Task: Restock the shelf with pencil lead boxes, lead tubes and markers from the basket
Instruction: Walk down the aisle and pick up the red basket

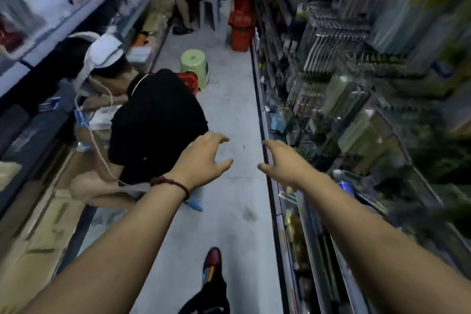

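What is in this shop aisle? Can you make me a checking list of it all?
Surface: grey floor, a dark smudge near the front.
Job's things: right shelf packed with stationery, too blurred to name; stacked red baskets far down the aisle.
Clutter: green stool mid-aisle.
Grippers: left hand and right hand stretched forward, fingers spread, holding nothing.
Cables: white cable hangs from the headset of the crouching person.
Surroundings: narrow shop aisle, shelves on both sides.
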